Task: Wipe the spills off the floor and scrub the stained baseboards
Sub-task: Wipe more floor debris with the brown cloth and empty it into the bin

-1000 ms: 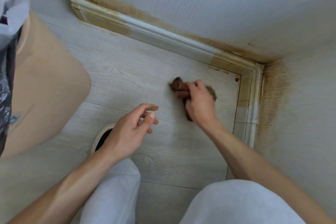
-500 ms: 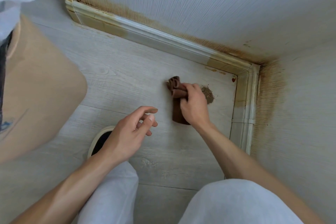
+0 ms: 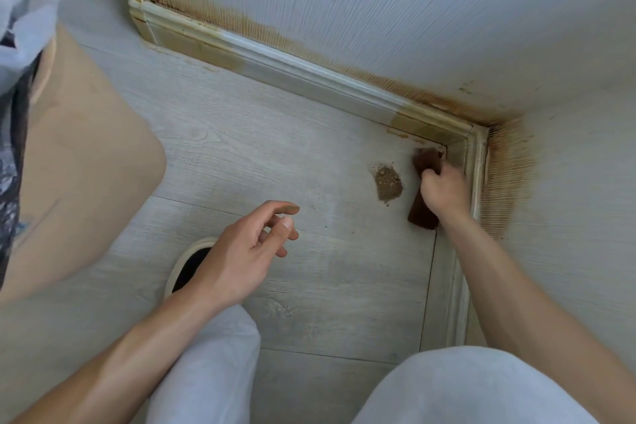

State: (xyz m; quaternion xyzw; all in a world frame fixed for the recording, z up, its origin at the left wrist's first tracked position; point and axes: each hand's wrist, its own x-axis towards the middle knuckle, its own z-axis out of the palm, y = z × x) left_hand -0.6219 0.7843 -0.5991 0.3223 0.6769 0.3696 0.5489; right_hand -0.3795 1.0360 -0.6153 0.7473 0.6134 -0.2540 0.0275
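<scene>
The right hand (image 3: 444,191) gripped a brown cloth (image 3: 424,213), fingers curled around it, and pressed it down on the floor (image 3: 275,155) in the far right corner, where the two baseboards met. The top end of the cloth reached into that corner, touching or almost touching the right baseboard (image 3: 476,189); its lower end stuck out below the wrist along the floor's right edge. Just left of the cloth lay a small pile of brown dirt (image 3: 388,182), apart from the hand, with a few loose specks scattered below it.

The left hand (image 3: 241,251) hovered above the middle of the floor, holding nothing, its fingers loosely bent and the thumb raised.

The back baseboard (image 3: 275,62) ran along the far edge of the floor, with tan stains at its left end and near the corner, and a cleaner pale stretch between them. A rusty brown stain (image 3: 509,175) spread up the wall beside the corner and along the wall just above the back baseboard.

A shoe (image 3: 187,267) showed under the left wrist. The person's knees in pale trousers (image 3: 464,389) filled the near edge. A large tan bag (image 3: 75,165) stood at the left edge of the floor.
</scene>
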